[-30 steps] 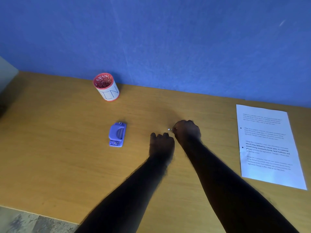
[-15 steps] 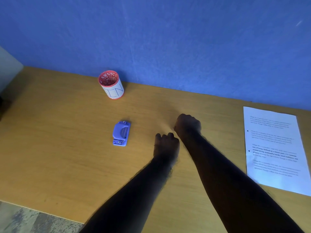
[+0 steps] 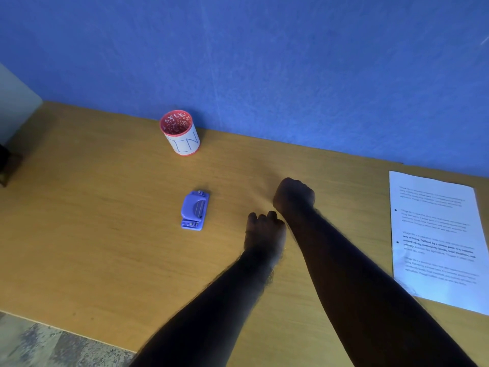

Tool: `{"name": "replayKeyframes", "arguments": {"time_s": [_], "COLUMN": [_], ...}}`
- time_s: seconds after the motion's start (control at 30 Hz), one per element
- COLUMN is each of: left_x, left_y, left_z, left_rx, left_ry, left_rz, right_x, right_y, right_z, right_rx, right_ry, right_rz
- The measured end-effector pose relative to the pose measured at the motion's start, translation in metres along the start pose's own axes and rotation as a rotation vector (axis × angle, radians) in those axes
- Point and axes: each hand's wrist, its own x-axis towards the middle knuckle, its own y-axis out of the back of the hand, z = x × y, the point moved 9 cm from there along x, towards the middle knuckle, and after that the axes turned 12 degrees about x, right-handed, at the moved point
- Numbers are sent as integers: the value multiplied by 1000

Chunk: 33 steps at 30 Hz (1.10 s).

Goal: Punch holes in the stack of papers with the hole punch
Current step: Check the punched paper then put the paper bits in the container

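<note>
A small purple hole punch (image 3: 194, 210) lies flat on the wooden desk (image 3: 105, 234), left of both hands. The stack of printed white papers (image 3: 436, 239) lies at the desk's right edge, well away from the punch. My left hand (image 3: 264, 231) rests on the desk as a loose fist, about a hand's width right of the punch. My right hand (image 3: 293, 197) is just beyond it and slightly right, fingers curled under, knuckles up. I can see nothing held in either hand. Neither hand touches the punch or the papers.
A red-rimmed cup (image 3: 181, 132) with a white paper label stands near the blue wall (image 3: 264, 62) behind the punch. The desk's front edge runs along the lower left, with floor (image 3: 39, 345) below it. A dark object (image 3: 5, 165) sits at the far left edge.
A tiny white speck at my right hand's fingertips one second ago no longer shows. My right hand has drawn slightly away from me and leftward. My left hand has stayed put.
</note>
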Motion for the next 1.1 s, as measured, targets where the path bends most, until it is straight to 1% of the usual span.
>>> {"name": "replayKeyframes", "arguments": {"time_s": [0.3,0.47,0.53,0.63,0.73,0.8,0.93,1.1], "left_x": [-1,0,-1,-2,2,6,12,42], "left_y": [-1,-4,-3,-1,2,6,26,69], "left_z": [1,-1,-13,-55,-111,-154,-241,-314], "left_rx": [-12,45,38,-27,-114,-158,-331,-351], "left_ry": [-31,-81,-74,38,183,287,477,579], "left_rz": [12,0,12,59,92,110,180,277], "right_x": [-2,-5,-5,-1,3,4,11,26], "right_y": [-10,-12,-12,-9,7,17,41,64], "right_z": [8,17,29,44,46,34,-22,-130], "right_rx": [13,125,286,676,816,896,964,920], "right_ry": [-13,-42,-72,-54,4,39,170,334], "right_rz": [-32,-48,-49,-71,-29,-28,-44,-62]}}
